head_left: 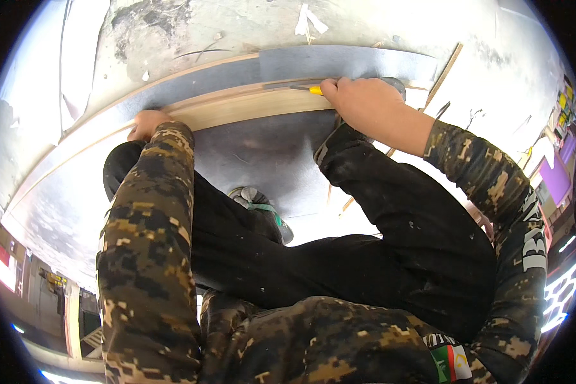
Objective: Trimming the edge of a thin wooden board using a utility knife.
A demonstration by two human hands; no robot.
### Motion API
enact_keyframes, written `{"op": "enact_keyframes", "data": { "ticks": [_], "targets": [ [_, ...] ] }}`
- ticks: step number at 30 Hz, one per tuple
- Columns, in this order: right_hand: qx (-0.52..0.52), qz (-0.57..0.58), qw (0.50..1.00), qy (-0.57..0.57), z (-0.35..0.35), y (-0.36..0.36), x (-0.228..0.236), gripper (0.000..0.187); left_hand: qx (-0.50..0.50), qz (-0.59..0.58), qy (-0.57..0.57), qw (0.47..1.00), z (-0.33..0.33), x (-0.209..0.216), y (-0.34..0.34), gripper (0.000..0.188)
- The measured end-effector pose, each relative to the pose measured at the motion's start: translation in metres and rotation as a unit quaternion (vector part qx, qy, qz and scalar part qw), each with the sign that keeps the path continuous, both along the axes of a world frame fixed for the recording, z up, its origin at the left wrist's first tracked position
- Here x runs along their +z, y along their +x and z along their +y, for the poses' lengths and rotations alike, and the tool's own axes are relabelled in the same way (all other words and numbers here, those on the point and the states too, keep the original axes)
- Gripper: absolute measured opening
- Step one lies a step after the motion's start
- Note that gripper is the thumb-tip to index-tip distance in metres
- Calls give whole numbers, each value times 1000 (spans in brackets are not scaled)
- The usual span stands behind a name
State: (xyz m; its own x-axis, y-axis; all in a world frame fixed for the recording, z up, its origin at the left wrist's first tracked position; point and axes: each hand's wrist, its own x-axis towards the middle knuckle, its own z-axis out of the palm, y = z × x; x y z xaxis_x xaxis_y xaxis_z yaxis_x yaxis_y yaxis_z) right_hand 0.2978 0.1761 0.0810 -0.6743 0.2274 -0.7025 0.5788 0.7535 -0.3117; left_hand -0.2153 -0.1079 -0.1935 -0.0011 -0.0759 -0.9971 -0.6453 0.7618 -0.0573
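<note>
A long pale wooden board (249, 107) lies across a grey sheet panel, bent into a curve by the lens. My right hand (371, 105) is closed round a slim tool with a yellow end (315, 90); a narrow grey blade or rod points left from it along the board's upper edge. Most of its handle is hidden in my fist, so its exact kind cannot be told. At the board's left part, my left hand (149, 123) is curled over the wood, pressing or gripping it, its fingertips partly hidden.
Beyond the board lies a grey strip (345, 61) on a stained pale floor (224, 22). A thin wooden stick (445, 73) slants at the right, and white scraps (310, 20) lie at the top. A shoe (262, 208) rests on the grey panel (256, 147) between my black-trousered legs.
</note>
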Motion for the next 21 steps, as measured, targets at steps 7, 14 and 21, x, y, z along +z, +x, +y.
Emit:
{"op": "enact_keyframes", "data": {
  "ticks": [7, 14, 21],
  "targets": [
    [36, 5, 999, 26, 2, 12, 1, 28, -77, -39, 59, 995, -19, -28, -10, 39],
    [17, -31, 999, 26, 6, 15, 7, 31, -158, -53, 115, 979, -30, -31, -55, 43],
    [32, -81, 996, 33, 8, 38, 7, 34, -223, -122, 180, 950, -48, -99, -11, 47]
  ]
}}
